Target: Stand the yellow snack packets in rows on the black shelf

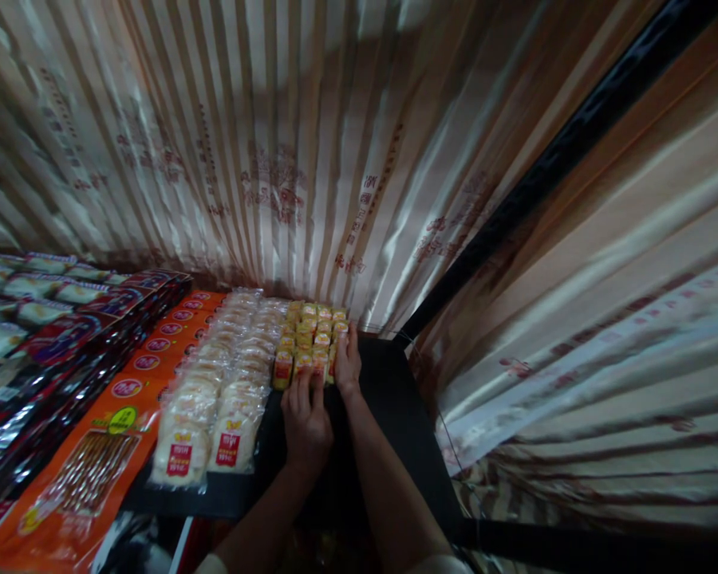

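Observation:
Several small yellow-wrapped snack packs (306,328) stand in rows at the back of a black shelf (388,399). My left hand (307,414) rests its fingertips on the near face of the front row, fingers stretched out. Along the right side of the block lies my right hand (348,363), fingers straight and flat against the packs. Neither hand is wrapped round a pack. Left of the block, clear-wrapped round white crackers (236,438) run in two long rows, each front one bearing a red label. My right palm is turned away from view.
Orange bags of stick snacks (101,462) overlap in a row to the left, beside dark glossy packs (77,327) with white items. A pleated, printed cloth (287,159) hangs behind and to the right. A black post (514,207) slants up from the shelf's back right corner.

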The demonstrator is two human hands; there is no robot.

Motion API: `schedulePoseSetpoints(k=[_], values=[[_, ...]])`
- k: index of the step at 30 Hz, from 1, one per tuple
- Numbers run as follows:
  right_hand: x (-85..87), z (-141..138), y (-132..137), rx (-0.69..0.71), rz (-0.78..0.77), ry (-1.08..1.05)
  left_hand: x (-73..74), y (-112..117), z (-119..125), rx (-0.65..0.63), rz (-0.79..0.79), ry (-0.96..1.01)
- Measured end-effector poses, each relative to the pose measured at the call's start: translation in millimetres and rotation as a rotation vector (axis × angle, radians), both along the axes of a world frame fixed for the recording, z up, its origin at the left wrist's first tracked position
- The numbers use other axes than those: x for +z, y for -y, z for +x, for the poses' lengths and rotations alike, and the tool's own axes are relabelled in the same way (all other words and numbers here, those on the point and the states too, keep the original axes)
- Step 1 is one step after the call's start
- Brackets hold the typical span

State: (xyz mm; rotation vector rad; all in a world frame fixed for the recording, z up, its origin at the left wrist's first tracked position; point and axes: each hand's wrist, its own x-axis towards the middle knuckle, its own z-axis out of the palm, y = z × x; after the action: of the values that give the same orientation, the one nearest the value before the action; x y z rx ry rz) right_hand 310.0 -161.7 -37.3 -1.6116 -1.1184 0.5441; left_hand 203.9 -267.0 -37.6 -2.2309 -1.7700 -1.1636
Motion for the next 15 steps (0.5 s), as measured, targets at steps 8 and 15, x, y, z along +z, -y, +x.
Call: schedulePoseSetpoints(k=[8,15], values=[[-0.3,-1.5,0.2,0.001,0.020,0.029,-4.3,-11.4,-1.1,-0.056,-0.015,0.133],[4.5,-1.8,2.3,0.014,0.014,0.039,-1.6,-18.1,-4.1,-0.140,-0.016,0.223]])
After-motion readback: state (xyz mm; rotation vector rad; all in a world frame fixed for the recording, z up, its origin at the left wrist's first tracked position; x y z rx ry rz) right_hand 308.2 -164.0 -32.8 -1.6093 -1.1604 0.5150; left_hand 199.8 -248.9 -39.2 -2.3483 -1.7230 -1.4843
